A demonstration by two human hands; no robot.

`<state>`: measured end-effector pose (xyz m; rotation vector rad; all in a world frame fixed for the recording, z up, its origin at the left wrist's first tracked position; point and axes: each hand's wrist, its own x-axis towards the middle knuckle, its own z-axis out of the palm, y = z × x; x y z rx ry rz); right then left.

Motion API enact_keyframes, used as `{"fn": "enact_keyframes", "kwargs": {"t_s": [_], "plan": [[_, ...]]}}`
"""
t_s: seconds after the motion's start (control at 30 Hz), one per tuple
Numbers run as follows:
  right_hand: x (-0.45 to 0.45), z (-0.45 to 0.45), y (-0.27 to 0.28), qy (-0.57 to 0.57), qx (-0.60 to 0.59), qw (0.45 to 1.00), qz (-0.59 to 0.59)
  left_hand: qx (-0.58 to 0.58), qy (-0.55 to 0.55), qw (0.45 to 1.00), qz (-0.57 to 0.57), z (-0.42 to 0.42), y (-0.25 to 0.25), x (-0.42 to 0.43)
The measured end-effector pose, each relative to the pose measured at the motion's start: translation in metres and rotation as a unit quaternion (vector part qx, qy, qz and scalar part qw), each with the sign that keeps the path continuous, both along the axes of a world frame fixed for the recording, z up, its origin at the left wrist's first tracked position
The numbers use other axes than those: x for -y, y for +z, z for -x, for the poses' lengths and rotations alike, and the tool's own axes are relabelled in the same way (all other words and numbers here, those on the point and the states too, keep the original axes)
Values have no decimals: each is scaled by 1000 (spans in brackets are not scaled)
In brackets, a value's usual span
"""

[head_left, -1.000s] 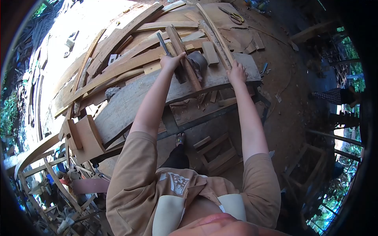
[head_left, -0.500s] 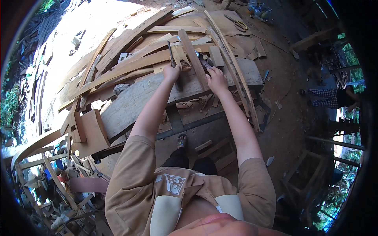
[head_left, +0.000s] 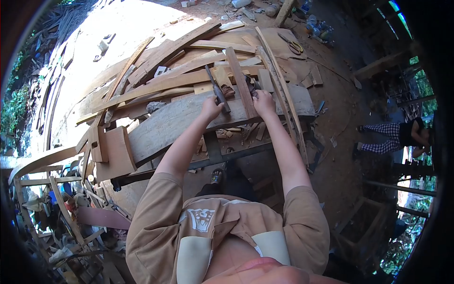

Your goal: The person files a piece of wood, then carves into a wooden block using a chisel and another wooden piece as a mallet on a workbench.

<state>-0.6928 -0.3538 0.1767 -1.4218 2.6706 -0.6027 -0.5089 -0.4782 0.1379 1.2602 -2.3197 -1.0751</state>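
Slender dark tool (head_left: 218, 91) touches left hand (head_left: 211, 108); brown wooden strip (head_left: 240, 82), at right hand's (head_left: 264, 102) eleven o'clock, looks unfastened; fingers' grips unclear.

We see a rough, matt wooden counter (head_left: 177, 117), a metal-looking tool (head_left: 219, 93) and, at twelve o'clock, a smooth-looking wooden strip (head_left: 241, 81).
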Motion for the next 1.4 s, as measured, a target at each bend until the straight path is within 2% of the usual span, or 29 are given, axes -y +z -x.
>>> {"fn": "enact_keyframes", "kwargs": {"t_s": [0.07, 0.1, 0.17, 0.33, 0.4, 0.43, 0.47, 0.53, 0.6, 0.67, 0.7, 0.73, 0.8, 0.83, 0.9, 0.97, 1.0, 1.03, 1.07, 1.13, 1.17, 1.2, 1.23, 1.27, 1.3, 1.37, 1.4], "plan": [[5, 4, 4, 35, -15, 999, 30, 29, -44, 996, -72, -6, 13, -3], [8, 1, 11, 52, 16, 996, 66, 28, -31, 996, -75, -9, 8, -8], [19, -1, 12, 91, 76, 987, 111, 0, -39, 997, -65, -12, -8, -16], [50, -20, 13, 190, 119, 966, 130, 42, -31, 998, 20, -8, 13, -40], [68, -29, 11, 186, 170, 966, 56, 153, -57, 986, 30, -4, 36, -46], [77, -33, 11, 191, 165, 968, -8, 157, -55, 985, 53, -4, 30, -48], [84, -39, 11, 203, 165, 965, -8, 159, -44, 985, 53, -5, 28, -49], [89, -54, 19, 179, 114, 959, -186, 177, -45, 982, 37, -7, 25, -49], [89, -65, 9, 187, 71, 962, -184, 158, -34, 986, 45, -15, 12, -41], [90, -63, 10, 203, 91, 954, -202, 19, -93, 995, -17, -28, 2, -33], [89, -62, 12, 210, 78, 955, -194, 21, -105, 992, -69, -31, 16, -26], [87, -61, 13, 214, 66, 957, -186, -44, -79, 994, -58, -35, 7, -25], [91, -56, 11, 221, 84, 947, -217, -53, 14, 988, -145, -38, 18, -17], [91, -55, 13, 224, 100, 946, -214, -53, 11, 988, -145, -40, 25, -12], [88, -52, -3, 224, 117, 944, -211, -112, 92, 985, -90, -49, 35, -2], [84, -42, -48, 190, 344, 917, -67, -175, 168, 966, -91, -59, 33, 16], [78, -36, -37, 187, 344, 918, -69, -228, 213, 947, -72, -60, 44, 22], [71, -31, -6, 144, 540, 829, -24, -288, 251, 920, -92, -62, 47, 29], [63, -25, 22, 94, 709, 699, 26, -287, 247, 921, -95, -60, 46, 33], [40, -2, 58, 116, 820, 558, 52, -184, 232, 955, -12, -53, 44, 43], [28, 11, 59, 112, 819, 560, 58, -132, 222, 966, 31, -49, 44, 46], [16, 24, 60, 165, 841, 511, 67, -134, 214, 967, 30, -41, 44, 47], [7, 31, 63, 219, 858, 459, 75, -56, 116, 987, 96, -27, 45, 46], [-3, 33, 67, 216, 855, 465, 80, 21, 17, 986, 163, -12, 46, 45], [-12, 35, 78, 232, 845, 462, 136, 14, 13, 987, 162, 0, 47, 46], [-28, 37, 103, 245, 820, 471, 212, 164, -134, 928, 307, 27, 51, 53], [-32, 38, 108, 246, 816, 478, 213, 156, -135, 929, 309, 39, 50, 57]]}}
